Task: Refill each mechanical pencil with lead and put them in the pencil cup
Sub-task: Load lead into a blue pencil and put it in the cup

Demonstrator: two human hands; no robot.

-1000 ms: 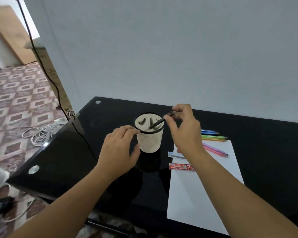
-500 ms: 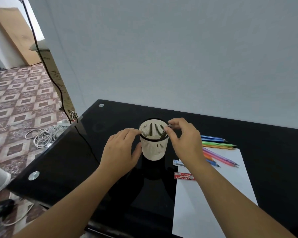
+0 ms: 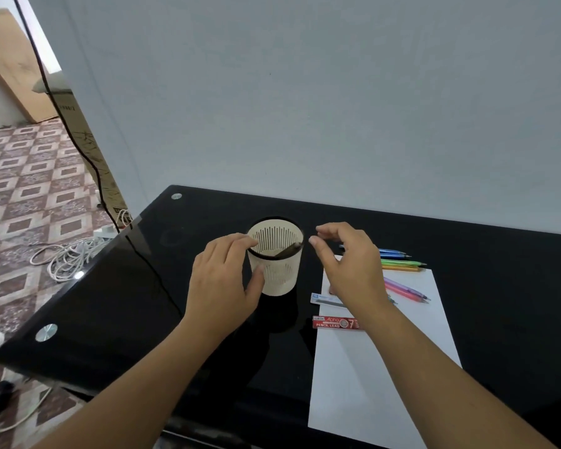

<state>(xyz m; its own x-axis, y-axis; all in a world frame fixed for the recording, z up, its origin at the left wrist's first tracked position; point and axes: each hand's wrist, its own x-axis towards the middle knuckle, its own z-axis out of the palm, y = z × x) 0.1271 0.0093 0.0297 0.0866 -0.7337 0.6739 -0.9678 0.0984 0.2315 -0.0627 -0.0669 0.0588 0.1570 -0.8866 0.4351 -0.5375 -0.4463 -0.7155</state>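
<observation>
At the lower right of the frame, a sheet of white paper [image 3: 379,367] lies on the black glass table [image 3: 127,303]. A red pencil lead box [image 3: 336,322] lies across the paper's left edge. Just above it is a small pale lead case [image 3: 324,299], partly hidden by your right forearm.

At frame centre, your left hand [image 3: 222,280] grips the pencil cup [image 3: 279,273]: the fingers hook over the near-left rim and the thumb presses the slotted wall. The cup stands upright on the glass, just left of the paper.

One dark mechanical pencil [image 3: 287,251] stands inside the cup, tilted, with its upper end resting on the right rim.

Your right hand [image 3: 350,264] hangs just right of the cup, apart from it. Its fingers are loosely curled and it holds nothing.

The coloured mechanical pencils [image 3: 402,264] lie to the right, behind that hand: pink ones on the paper, with green, orange and blue ones at its far edge.

A grey wall [image 3: 337,108] fills the upper frame. At mid-left, a coiled white cable [image 3: 65,257] lies on the tiled floor.
</observation>
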